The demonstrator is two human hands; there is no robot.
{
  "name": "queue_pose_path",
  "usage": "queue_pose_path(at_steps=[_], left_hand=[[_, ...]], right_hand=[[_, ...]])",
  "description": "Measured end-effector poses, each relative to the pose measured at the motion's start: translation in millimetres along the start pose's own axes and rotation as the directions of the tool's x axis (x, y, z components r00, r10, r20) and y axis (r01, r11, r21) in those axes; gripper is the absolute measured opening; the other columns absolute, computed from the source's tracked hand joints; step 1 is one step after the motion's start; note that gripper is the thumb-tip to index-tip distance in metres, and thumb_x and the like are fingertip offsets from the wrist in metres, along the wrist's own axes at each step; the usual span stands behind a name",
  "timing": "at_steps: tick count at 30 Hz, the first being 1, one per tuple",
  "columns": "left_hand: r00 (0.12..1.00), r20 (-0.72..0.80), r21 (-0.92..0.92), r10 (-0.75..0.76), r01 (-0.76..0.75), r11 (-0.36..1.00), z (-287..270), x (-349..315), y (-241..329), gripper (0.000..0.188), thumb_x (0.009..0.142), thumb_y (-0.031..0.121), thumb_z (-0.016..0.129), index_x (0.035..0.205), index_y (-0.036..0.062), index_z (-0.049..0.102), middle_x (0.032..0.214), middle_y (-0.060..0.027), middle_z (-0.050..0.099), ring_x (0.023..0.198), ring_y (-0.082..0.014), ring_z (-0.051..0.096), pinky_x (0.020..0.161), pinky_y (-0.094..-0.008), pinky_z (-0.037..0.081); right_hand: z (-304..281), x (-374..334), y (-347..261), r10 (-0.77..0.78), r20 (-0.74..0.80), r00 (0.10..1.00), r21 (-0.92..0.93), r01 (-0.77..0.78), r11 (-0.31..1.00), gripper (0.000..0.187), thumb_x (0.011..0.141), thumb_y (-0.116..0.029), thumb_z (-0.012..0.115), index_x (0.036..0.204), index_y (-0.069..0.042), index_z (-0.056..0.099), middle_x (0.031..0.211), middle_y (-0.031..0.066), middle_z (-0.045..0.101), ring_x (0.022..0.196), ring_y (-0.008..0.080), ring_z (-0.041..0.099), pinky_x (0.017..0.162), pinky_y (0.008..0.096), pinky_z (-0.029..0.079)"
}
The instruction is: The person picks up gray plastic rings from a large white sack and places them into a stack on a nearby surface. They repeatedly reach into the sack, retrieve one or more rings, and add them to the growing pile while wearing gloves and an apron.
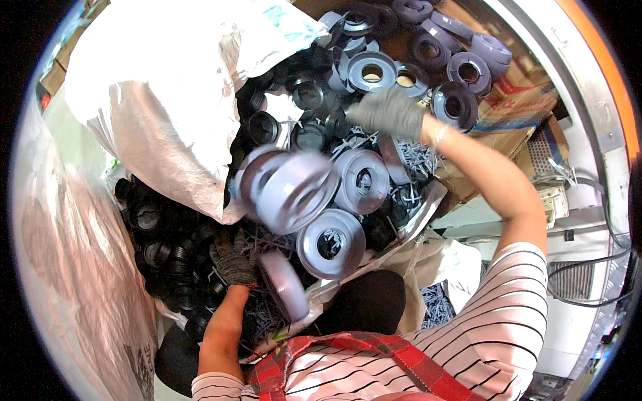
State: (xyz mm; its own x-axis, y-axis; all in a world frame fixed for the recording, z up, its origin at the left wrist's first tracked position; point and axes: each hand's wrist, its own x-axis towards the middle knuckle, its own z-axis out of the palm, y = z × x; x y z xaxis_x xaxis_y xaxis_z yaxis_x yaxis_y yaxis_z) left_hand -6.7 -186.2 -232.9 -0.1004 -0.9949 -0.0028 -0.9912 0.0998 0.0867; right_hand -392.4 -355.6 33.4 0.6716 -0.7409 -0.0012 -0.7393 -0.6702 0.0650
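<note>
Grey round plastic flanged discs [332, 242] are lying right of our gloved left hand [233, 259], fingers curled, grip unclear; gloved right hand [388, 111], fingers together, is reaching farther up.

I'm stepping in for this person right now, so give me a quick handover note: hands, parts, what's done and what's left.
Left hand: gloved, down among the black threaded rings, next to a grey disc; whether its grip is closed cannot be told.
Right hand: gloved, blurred, stretched over the far pile of grey flanged discs; grip unclear.
More grey discs lie in the middle on small grey scraps; white sack at left.
Done: discs and rings lie partly apart.
Left: the mixed middle heap.
</note>
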Motion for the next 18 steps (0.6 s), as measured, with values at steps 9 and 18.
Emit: queue_pose_path(at_steps=[9,18], left_hand=[[0.995,-0.054,-0.052,0.088,-0.090,0.995,-17,-2,11,0.049,0.085,0.042,0.047,0.123,0.0112,0.053,0.132,-0.0169,0.044,0.123,-0.0357,0.037,0.101,-0.0500,0.025],[0.995,-0.022,-0.030,0.101,-0.102,0.994,-5,-3,3,0.050,0.085,0.043,0.047,0.123,0.0120,0.052,0.132,-0.0168,0.044,0.123,-0.0360,0.037,0.102,-0.0501,0.025]], right_hand=[[107,-115,207,0.991,0.074,0.109,0.098,-0.990,0.101,0.077,0.066,-0.062,0.059,0.115,-0.003,0.058,0.124,0.0203,0.051,0.118,0.0314,0.048,0.096,0.0406,0.039],[188,-128,236,0.823,0.275,0.497,0.066,-0.864,0.500,0.040,0.080,-0.036,0.054,0.110,-0.011,0.062,0.121,0.0127,0.056,0.109,0.0295,0.052,0.093,0.0358,0.039]])
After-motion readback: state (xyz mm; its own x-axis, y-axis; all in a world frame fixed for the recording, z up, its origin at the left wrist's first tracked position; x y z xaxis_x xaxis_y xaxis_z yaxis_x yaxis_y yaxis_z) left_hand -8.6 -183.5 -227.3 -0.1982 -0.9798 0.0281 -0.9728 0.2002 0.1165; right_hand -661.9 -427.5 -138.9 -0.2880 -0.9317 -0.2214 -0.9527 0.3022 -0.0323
